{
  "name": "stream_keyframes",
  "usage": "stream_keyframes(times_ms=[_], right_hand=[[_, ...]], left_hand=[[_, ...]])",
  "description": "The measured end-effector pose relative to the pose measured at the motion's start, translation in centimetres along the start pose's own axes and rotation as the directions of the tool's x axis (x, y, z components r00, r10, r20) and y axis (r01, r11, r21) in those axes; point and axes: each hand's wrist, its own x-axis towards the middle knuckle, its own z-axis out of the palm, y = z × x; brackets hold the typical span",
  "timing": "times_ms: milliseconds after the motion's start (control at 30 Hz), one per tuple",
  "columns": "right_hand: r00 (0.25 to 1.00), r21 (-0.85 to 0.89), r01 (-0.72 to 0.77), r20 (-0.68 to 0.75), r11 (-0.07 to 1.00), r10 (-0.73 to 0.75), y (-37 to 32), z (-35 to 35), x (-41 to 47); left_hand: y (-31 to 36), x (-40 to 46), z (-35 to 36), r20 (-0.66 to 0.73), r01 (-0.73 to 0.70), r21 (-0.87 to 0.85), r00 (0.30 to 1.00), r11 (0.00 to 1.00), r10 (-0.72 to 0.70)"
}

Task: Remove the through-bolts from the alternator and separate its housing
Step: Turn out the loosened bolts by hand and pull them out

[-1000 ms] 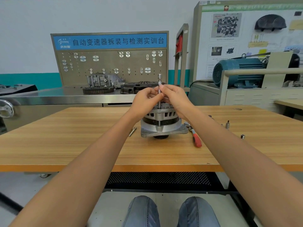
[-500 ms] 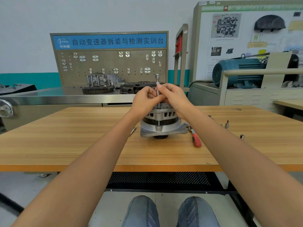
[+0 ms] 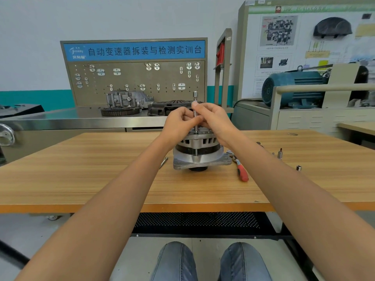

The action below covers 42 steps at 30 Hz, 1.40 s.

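Steel socket driver (image 3: 195, 110) stands upright on the alternator (image 3: 199, 153) on the desk (image 3: 101, 175); my left hand (image 3: 179, 123) and right hand (image 3: 215, 120) both pinch its shaft, so the bolt should lift straight up along that axis.

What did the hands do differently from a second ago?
Hardly anything. Both the left hand and the right hand keep pinching the upright socket extension standing on the alternator; their fingers only shifted a little. The alternator, red-handled ratchet and table stayed put.
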Motion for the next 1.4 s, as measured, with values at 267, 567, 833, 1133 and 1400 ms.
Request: stream_keyframes(times_ms=[267, 567, 833, 1133, 1400], right_hand=[[0.999, -0.014, 0.038, 0.006, 0.999, -0.038, 0.19, -0.22, 0.07], [0.999, 0.075, -0.04, 0.033, 0.996, 0.038, -0.24, -0.08, 0.04], [1.0, 0.009, 0.028, 0.001, 1.0, -0.028, 0.18, -0.24, -0.09], [1.0, 0.026, 0.013, 0.017, 1.0, -0.013, -0.22, -0.07, -0.35], [1.0, 0.026, 0.001, -0.009, 1.0, -0.001, -0.3, -0.19, -0.25]], left_hand=[[0.0, -0.28, -0.11, 0.017, -0.024, -0.004, 1.0, 1.0, 0.024], [-0.15, -0.39, -0.42, 0.031, -0.011, -0.051, 0.999, 0.999, 0.012], [-0.26, -0.2, -0.33, 0.033, -0.01, -0.003, 0.999, 1.0, 0.01], [0.03, -0.57, -0.29, 0.03, -0.01, -0.045, 0.999, 0.999, 0.011], [0.07, -0.44, -0.27, 0.031, -0.004, -0.028, 1.0, 1.0, 0.004]])
